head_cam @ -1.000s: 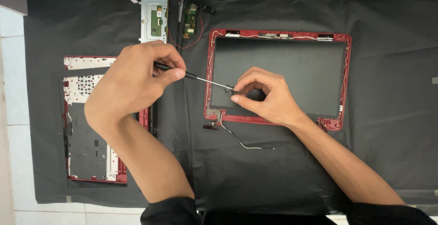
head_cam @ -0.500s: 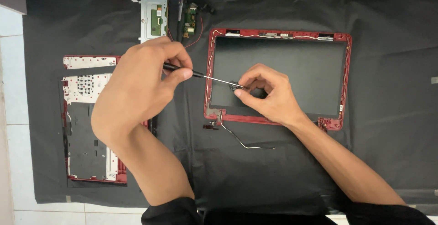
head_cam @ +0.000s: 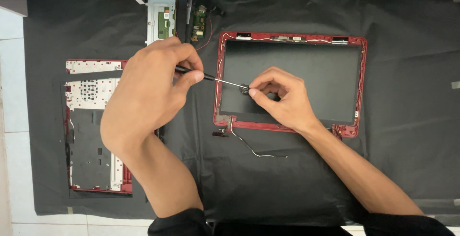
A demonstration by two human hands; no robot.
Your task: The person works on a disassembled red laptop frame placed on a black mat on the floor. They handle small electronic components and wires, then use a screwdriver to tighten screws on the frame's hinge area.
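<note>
Left hand [head_cam: 143, 97] clenched around a thin screwdriver [head_cam: 211, 77], dark handle pinched between thumb and forefinger, metal shaft running out to the right of the knuckles and slightly downward. Tip ending just at the fingertips of the right hand [head_cam: 280, 99], at a small dark part [head_cam: 244, 89] pinched there between thumb and forefinger; too small to tell what kind of part. Right hand curled, fingers bent in over that part, wrist trailing down and to the right.

Beneath the right hand, a red laptop screen frame [head_cam: 360, 73] lying flat, its dark inner panel directly under the palm and the screwdriver tip, left border passing under the shaft. Just below that hand's wrist side, a hinge corner with a thin cable [head_cam: 254, 150] curling out onto the black mat [head_cam: 407, 159].

Behind and under the left hand, partly covered by it, a red laptop base cover [head_cam: 91, 135] with silvery patches. Above the left hand's knuckles, a green circuit board [head_cam: 199, 23] beside a silvery metal bracket [head_cam: 160, 18].
</note>
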